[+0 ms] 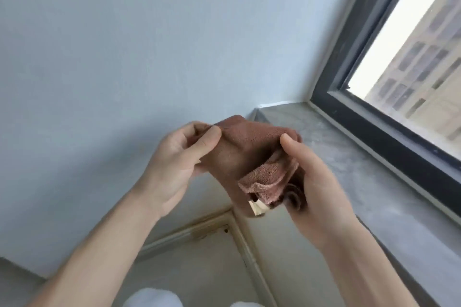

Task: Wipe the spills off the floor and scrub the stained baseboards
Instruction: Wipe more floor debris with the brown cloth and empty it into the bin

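Right now we hold the brown cloth [249, 154] up in both hands, above the corner where the work waits. Our left hand [179, 157] pinches one edge between thumb and curled fingers; our right hand [321, 182] cups the bunched folds, thumb on top, fingers wrapped behind. To do this step well, we judge it best to refold the cloth into a firm pad with a clean face outward before going down. Below the fingers lies the floor [199, 269], and along it the baseboard [189, 230], stained dark near the corner. Beyond the right fingers runs the grey window sill [361, 157], which juts out over that corner and may crowd our reach; farther off is the window [411, 45].
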